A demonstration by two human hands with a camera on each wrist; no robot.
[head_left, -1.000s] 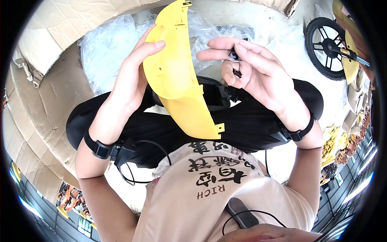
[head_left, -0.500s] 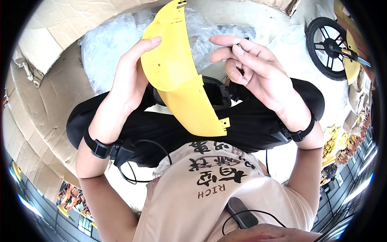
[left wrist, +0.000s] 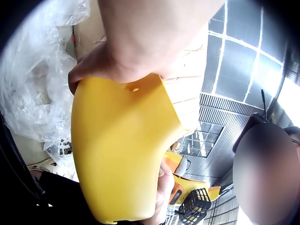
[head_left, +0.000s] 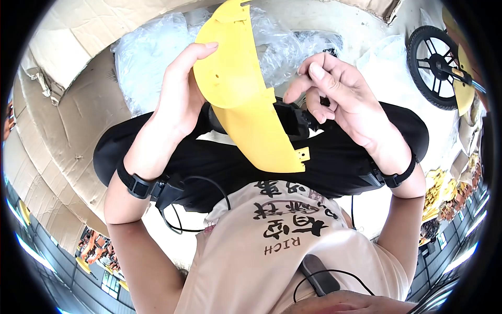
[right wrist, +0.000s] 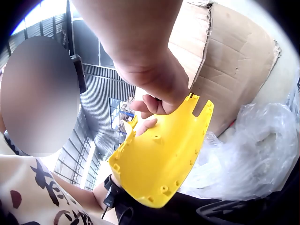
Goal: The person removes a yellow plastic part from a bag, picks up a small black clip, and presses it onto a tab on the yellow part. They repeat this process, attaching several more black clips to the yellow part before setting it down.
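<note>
A curved yellow plastic cover [head_left: 235,89] is held up over the lap, tilted, with a tab at its lower end. My left hand [head_left: 180,97] grips its left edge, thumb on the face shown in the head view. The right wrist view shows the cover's hollow inside, with small posts and tabs along its edges. To the right of the cover is my right hand [head_left: 348,97], its fingers curled around a small black part [head_left: 324,101] that is mostly hidden. Thumb and forefinger of that hand come close together at the top.
Clear plastic bags [head_left: 151,63] lie beyond the knees, beside cardboard sheets [head_left: 68,115]. A black spoked wheel [head_left: 434,68] stands at the far right. Behind the cover, a dark object [head_left: 293,120] sits between the legs.
Two black pieces showed in the right hand earlier; now its fingers have curled further and cover most of them. The cover has shifted slightly right in the head view, still in the left hand.
</note>
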